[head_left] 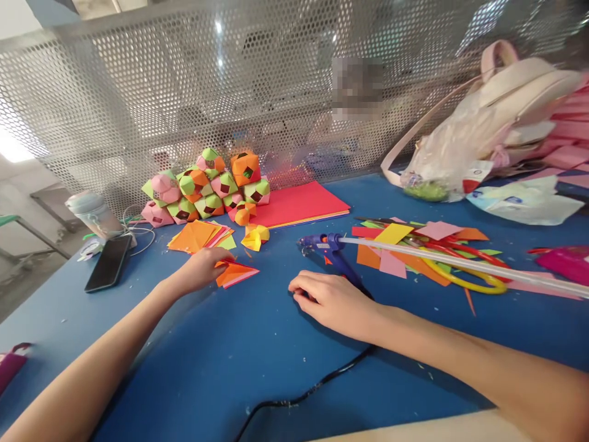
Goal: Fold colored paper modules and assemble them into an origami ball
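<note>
My left hand (200,269) lies on the blue table (230,356) with its fingers closed on a folded orange and pink paper piece (235,274). My right hand (334,301) rests on the table with fingers curled loosely, just in front of a blue glue gun (329,247); nothing shows in it. A long clear glue stick (460,263) sticks out of the gun to the right. Behind my left hand lie a stack of folded orange papers (200,236) and a small yellow folded piece (256,236).
A pile of folded paper cubes (209,187) stands at the back by the perforated metal screen. Red paper sheets (301,204), paper scraps with yellow-handled scissors (464,279), a black phone (108,263), a bottle (94,215), a pink backpack (515,98) and the black cord (317,387) lie around.
</note>
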`<state>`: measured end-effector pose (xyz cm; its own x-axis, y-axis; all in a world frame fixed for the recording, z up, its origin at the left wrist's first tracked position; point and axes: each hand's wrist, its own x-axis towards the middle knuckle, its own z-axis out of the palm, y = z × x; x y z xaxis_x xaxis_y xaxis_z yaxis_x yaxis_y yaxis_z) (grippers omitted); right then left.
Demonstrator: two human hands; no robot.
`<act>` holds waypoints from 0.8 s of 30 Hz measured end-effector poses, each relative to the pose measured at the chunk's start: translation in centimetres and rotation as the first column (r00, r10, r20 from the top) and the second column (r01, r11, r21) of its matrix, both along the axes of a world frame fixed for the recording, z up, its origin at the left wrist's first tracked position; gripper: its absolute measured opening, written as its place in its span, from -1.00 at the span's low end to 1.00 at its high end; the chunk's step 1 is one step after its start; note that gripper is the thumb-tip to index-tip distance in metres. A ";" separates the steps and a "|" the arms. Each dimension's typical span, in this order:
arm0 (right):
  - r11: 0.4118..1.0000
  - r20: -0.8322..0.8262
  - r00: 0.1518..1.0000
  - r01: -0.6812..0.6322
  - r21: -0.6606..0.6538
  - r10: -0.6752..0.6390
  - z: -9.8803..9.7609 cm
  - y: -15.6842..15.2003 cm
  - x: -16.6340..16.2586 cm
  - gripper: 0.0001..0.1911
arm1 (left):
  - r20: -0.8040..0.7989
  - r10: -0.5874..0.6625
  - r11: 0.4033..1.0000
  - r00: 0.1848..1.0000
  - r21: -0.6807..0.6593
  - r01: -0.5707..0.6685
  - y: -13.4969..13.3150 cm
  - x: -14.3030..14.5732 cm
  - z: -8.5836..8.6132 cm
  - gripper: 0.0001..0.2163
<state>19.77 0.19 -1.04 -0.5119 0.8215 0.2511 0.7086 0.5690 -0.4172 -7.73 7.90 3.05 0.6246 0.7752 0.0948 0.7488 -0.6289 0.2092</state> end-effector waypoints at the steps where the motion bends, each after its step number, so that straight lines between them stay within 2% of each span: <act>1: 1.000 -0.003 1.000 0.022 -0.010 -0.023 0.2 0.1 -0.3 -0.88 | 0.009 -0.024 1.000 1.000 -0.002 0.024 0.0 0.0 0.0 -0.75; 6: 0.998 -0.121 0.992 0.010 -0.060 -0.018 1.3 1.8 -2.7 -0.91 | 0.049 -0.138 0.990 0.989 -0.037 0.140 -0.5 0.3 0.1 -0.77; 9: 0.998 -0.178 0.984 -0.010 -0.058 -0.001 1.4 3.7 -4.6 -0.89 | 0.071 -0.165 0.983 0.984 -0.065 0.170 -0.8 0.4 0.3 -0.76; 15: 0.994 -0.216 0.976 -0.059 -0.094 0.037 0.7 6.6 -7.5 -0.85 | 0.121 -0.110 0.984 0.987 -0.129 0.126 -0.6 -0.1 0.2 -0.71; 20: 0.989 -0.232 0.971 -0.088 -0.117 0.059 0.5 7.0 -8.3 -0.88 | 0.096 -0.087 0.989 0.992 -0.107 0.098 -0.2 -0.4 0.0 -0.71; 24: 0.992 -0.240 0.970 -0.074 -0.104 0.047 0.4 7.2 -8.3 -0.80 | 0.110 -0.059 0.994 0.992 -0.088 0.069 -0.1 -0.6 -0.3 -0.73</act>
